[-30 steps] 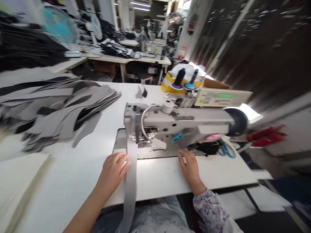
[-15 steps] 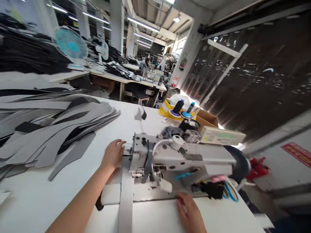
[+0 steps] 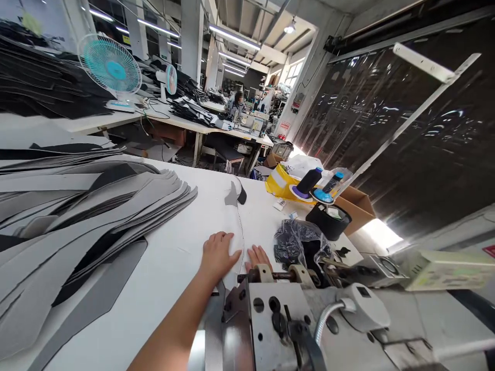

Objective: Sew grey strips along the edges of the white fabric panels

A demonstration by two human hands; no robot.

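1. Centre: left hand (image 3: pixel 218 256) above the white table (image 3: pixel 174 270); right hand (image 3: pixel 260 256) just beside it, partly hidden by the sewing machine (image 3: pixel 348 342), lower right.
2. Left: heaped grey fabric pieces (image 3: pixel 116 221).
3. Upper left: teal fan (image 3: pixel 115 70).

— Any metal?
— Plenty on the sewing machine (image 3: pixel 278 322): smooth and dully shining on the end plate, ribbed on the lamp neck (image 3: pixel 328 315).
— And cloth?
— Matt and soft-looking on the heaped pieces (image 3: pixel 127 221), just as flat in sheen on the grey strip (image 3: pixel 214 342).
— Finish on the tabletop (image 3: pixel 170 304)?
— Smooth, white, faintly glossy.
— Plastic too?
— Thin, crumpled and shiny on the clear bag (image 3: pixel 290 238); glossy and see-through on the curtain (image 3: pixel 359 129); hard and smooth on the fan base (image 3: pixel 120 106).
— Paper or thread?
— Brown, matt cardboard on the box (image 3: pixel 358 206); dull wound thread on the black cone (image 3: pixel 308 181).
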